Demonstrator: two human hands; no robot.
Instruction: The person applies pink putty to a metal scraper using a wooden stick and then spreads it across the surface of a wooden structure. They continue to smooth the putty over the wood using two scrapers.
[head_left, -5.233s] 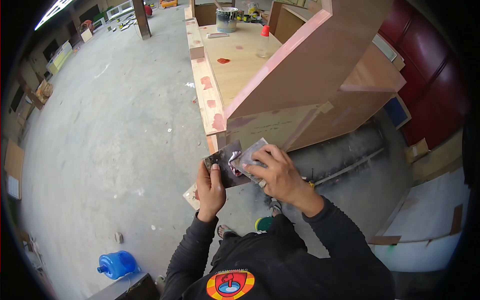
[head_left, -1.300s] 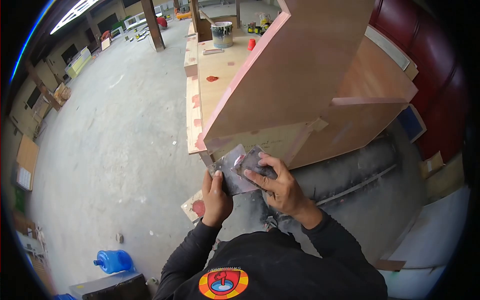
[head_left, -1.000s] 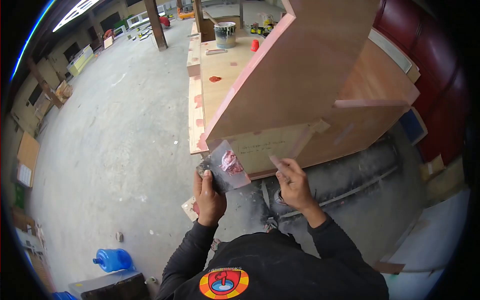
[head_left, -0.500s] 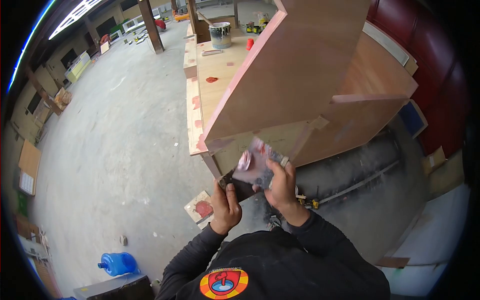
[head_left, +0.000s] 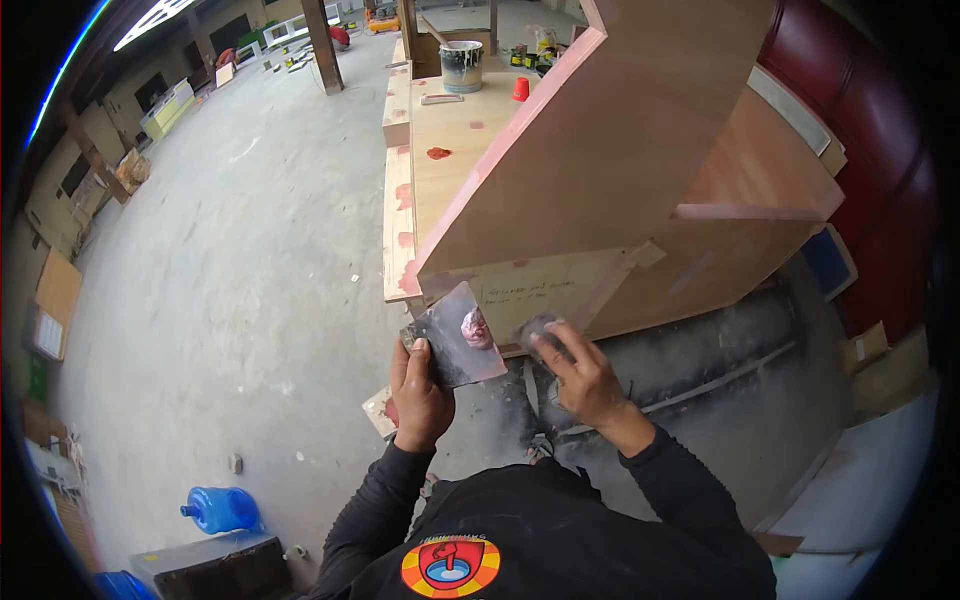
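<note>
My left hand (head_left: 418, 392) grips a flat grey metal scraper plate (head_left: 458, 338) with a lump of pinkish-red putty (head_left: 474, 326) on its face. My right hand (head_left: 585, 375) holds a second, smaller putty blade (head_left: 541, 328) pressed against the lower front edge of a large plywood cabinet (head_left: 610, 170). The two blades are apart, a short gap between them. The cabinet's edges carry pink putty patches.
A long plywood workbench (head_left: 455, 135) runs away from me, with a paint can (head_left: 461, 65), a red cup (head_left: 521, 89) and small cans on it. Bare concrete floor lies to the left, with a blue water jug (head_left: 221, 508). A dark red door (head_left: 860, 130) stands at right.
Half a second ago both blades were pressed together in front of me; now the right hand has pulled its blade off and set it on the cabinet's lower edge.
</note>
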